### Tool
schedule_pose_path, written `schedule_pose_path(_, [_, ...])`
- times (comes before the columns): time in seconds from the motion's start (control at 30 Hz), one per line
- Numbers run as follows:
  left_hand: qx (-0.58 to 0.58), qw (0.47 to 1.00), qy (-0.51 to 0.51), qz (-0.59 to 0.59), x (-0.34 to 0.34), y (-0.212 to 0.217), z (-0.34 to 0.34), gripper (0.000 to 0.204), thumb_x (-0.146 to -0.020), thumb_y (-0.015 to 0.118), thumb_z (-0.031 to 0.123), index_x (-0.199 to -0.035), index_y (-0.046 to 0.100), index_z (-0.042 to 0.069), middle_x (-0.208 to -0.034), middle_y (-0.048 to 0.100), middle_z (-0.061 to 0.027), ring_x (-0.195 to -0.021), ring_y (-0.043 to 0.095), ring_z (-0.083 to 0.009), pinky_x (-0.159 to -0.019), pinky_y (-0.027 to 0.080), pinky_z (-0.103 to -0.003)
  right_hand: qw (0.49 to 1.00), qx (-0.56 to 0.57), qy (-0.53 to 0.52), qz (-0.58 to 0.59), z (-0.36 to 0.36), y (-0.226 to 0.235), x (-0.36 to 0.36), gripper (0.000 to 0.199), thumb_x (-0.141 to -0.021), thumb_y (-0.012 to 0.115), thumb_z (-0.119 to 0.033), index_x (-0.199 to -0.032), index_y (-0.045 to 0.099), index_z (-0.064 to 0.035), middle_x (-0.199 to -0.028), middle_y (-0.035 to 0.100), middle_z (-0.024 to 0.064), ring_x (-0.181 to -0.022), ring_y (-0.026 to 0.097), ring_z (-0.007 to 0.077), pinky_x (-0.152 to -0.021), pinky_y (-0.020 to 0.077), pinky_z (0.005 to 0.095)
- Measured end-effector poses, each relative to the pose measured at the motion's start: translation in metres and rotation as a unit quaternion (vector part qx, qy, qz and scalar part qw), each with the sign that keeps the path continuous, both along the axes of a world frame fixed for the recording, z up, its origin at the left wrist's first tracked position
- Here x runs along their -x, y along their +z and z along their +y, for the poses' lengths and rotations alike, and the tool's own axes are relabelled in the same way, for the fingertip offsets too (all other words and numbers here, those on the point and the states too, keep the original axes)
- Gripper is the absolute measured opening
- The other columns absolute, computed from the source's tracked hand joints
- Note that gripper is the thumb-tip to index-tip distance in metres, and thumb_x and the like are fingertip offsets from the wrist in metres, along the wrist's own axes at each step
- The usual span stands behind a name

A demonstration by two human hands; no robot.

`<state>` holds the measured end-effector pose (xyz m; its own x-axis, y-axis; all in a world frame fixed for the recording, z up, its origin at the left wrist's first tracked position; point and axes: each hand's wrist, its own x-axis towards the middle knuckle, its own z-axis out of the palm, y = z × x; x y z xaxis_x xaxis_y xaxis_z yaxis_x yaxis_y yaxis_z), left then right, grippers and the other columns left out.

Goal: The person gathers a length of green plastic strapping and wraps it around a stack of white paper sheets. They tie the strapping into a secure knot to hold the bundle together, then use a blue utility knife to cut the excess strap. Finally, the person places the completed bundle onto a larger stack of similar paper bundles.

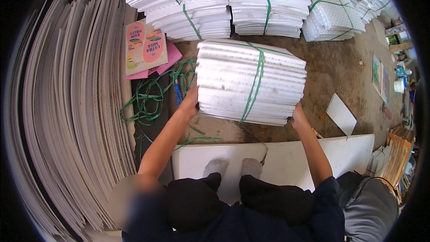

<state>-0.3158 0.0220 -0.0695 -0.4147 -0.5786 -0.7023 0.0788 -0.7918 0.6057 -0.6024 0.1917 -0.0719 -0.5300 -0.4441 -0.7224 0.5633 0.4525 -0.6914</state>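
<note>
Between my two hands I hold up a bundle of white boards [228,78], tied around with green plastic twine [254,85]. My left hand [191,101] grips its left end near the lower corner. At the lower right corner my right hand [298,115] is closed on the other end. Fingers of both hands are partly hidden behind the bundle. Loose green twine [150,101] lies tangled on the floor to the left of my left hand. Under my feet is a large white board [340,152].
Tied stacks of white sheets [264,4] stand along the far side. Tall grey boards [80,107] are packed upright at the left. A printed carton sheet [145,49] lies on pink sheets [172,58]. A white offcut [341,114] rests on the floor at right.
</note>
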Motion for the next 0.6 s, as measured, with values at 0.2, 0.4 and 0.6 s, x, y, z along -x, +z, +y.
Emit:
schedule_pose_path(0.2, [-0.008,0.996,-0.046,-0.074,-0.004,-0.001,-0.003,0.044,-0.089,0.044,0.036,-0.111,0.052,-0.002,-0.102,0.06,-0.0116,-0.089,0.058,-0.019,-0.078,0.046,-0.03,0.987,-0.041,0.155,0.005,0.018,0.005,0.02,0.038,-0.091,0.038,-0.033,-0.111,0.052,-0.0039,-0.097,0.059,0.0072,-0.086,0.055,0.0188,-0.07,0.0444,0.0351])
schedule_pose_path(0.4, [0.039,0.991,-0.007,-0.131,-0.035,-0.037,0.011,0.042,-0.089,0.042,0.037,-0.109,0.054,0.002,-0.095,0.061,-0.012,-0.078,0.059,-0.0181,-0.068,0.047,-0.03,0.97,-0.031,0.169,0.173,0.038,-0.018,0.009,0.038,-0.092,0.034,-0.03,-0.107,0.054,-0.0006,-0.092,0.06,0.0077,-0.077,0.055,0.0184,-0.063,0.0441,0.0332])
schedule_pose_path(0.6, [0.429,0.816,-0.129,-0.366,-0.062,-0.069,0.032,0.036,-0.088,0.045,0.033,-0.104,0.05,0.001,-0.081,0.059,-0.0157,-0.065,0.056,-0.0299,-0.061,0.044,-0.037,0.826,-0.028,0.261,0.498,0.078,-0.058,-0.002,0.029,-0.085,0.046,-0.017,-0.102,0.054,0.004,-0.084,0.059,0.0225,-0.074,0.059,0.0339,-0.067,0.0462,0.0391])
